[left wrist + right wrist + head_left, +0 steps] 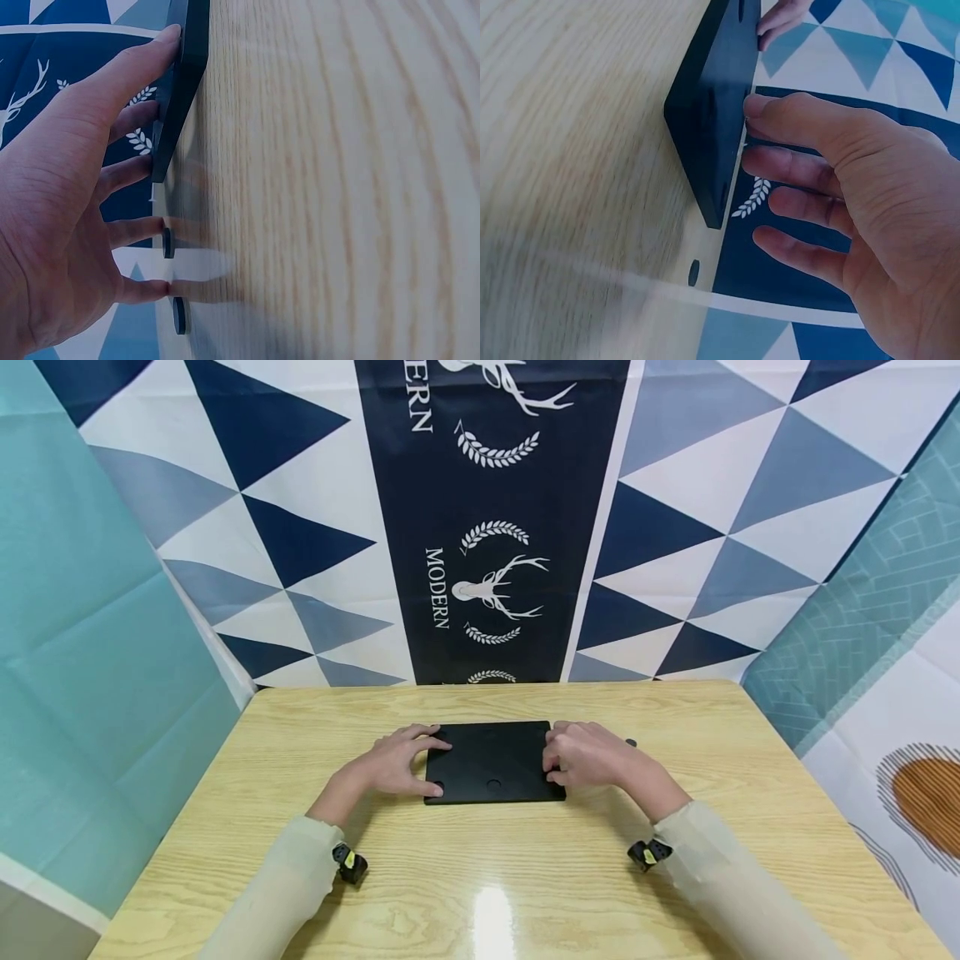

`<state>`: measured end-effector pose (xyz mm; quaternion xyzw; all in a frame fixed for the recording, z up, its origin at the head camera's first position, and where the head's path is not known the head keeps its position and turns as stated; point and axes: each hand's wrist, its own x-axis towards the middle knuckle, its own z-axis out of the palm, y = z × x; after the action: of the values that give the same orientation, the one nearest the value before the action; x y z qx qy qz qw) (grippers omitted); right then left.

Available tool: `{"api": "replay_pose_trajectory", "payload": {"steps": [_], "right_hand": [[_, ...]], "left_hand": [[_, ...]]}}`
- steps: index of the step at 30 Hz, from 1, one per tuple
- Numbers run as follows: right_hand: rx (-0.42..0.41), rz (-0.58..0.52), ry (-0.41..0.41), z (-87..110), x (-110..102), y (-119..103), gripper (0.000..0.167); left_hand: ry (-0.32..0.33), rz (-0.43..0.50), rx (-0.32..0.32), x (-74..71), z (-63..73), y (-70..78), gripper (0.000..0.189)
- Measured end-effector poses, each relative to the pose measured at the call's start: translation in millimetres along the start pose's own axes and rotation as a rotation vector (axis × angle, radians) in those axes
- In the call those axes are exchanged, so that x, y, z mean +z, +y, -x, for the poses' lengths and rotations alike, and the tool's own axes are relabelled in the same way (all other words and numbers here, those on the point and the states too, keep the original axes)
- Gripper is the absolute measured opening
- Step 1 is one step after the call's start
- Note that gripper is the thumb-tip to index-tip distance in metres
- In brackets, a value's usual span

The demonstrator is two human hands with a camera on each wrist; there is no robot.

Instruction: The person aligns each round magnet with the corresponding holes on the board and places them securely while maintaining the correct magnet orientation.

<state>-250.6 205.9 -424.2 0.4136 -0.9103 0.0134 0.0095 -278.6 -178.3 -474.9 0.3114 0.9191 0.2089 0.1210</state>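
Observation:
A flat black rectangular panel (491, 756) lies on the wooden table, with a round outline near its front edge. At its left end my left hand (397, 762) is spread, thumb on the front corner and forefinger reaching onto the top. Two small black discs (169, 243) lie beside its outer fingers in the left wrist view. My right hand (588, 753) bends over the panel's right end, thumb and forefinger tips close together at the surface; I cannot tell whether something is between them. Another black disc (694, 273) lies on the table beyond the panel's right end.
The light wooden table (450, 877) ends at a patterned cloth wall (495, 568) behind the panel. Teal cloth (90, 652) hangs along the left side. Both wrists carry a small black camera (349, 863) on a strap.

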Motion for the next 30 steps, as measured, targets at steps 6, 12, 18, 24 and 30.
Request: {"api": "replay_pose_trajectory", "payload": {"steps": [6,12,18,24,30], "right_hand": [[0.026,-0.021,-0.002,1.7,-2.6,1.5,0.010],[0.060,-0.053,0.009,3.4,-4.2,6.4,0.010],[0.073,-0.058,0.029,5.6,-5.7,14.1,0.009],[0.104,-0.069,0.050,9.9,-8.7,19.3,0.011],[0.118,-0.077,0.056,11.7,-12.5,24.7,0.010]], "left_hand": [[0.031,-0.026,0.010,19.0,-13.2,-33.3,0.088],[0.039,-0.024,0.005,25.0,-17.2,-42.0,0.091],[0.036,0.004,-0.003,19.2,-11.4,-31.4,0.089],[0.023,-0.009,0.003,11.7,-5.9,-17.0,0.085],[0.015,0.007,-0.004,6.8,-2.3,-11.4,0.085]]}}
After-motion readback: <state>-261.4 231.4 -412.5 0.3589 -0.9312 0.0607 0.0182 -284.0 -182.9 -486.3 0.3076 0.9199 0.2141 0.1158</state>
